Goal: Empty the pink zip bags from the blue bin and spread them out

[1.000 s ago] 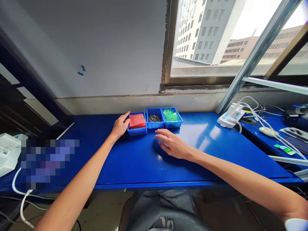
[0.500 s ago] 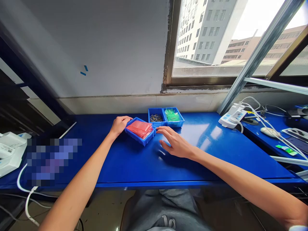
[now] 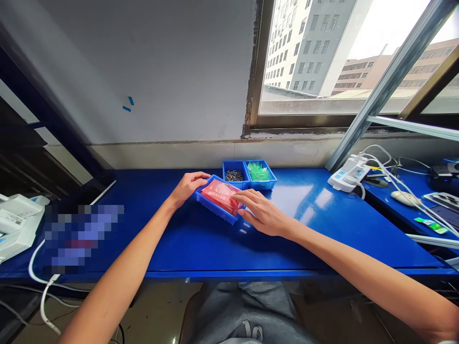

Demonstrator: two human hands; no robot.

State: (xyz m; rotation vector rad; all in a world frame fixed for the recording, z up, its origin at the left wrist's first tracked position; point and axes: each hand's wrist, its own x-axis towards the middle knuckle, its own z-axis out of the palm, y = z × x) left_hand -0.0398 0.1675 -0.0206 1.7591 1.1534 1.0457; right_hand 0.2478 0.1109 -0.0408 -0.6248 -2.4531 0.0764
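A small blue bin (image 3: 214, 210) filled with red plastic bags (image 3: 220, 195) sits turned at an angle on the blue table (image 3: 186, 243). My left hand (image 3: 187, 186) grips the bin's far left corner. My right hand (image 3: 260, 211) touches its near right end, fingers on the rim. Behind it stand two more blue bins side by side: one (image 3: 234, 175) with small dark metal parts, one (image 3: 261, 173) with green pieces.
A white power strip (image 3: 347, 174) with white cables lies at the right by the window frame. Further right are a mouse (image 3: 400, 196) and a green packet (image 3: 430, 225). White boxes (image 3: 14, 224) and a cable sit at the left edge.
The bin of red bags has been pulled out of the row toward me and rotated. My left hand came with it, and my right hand moved up onto its near end.
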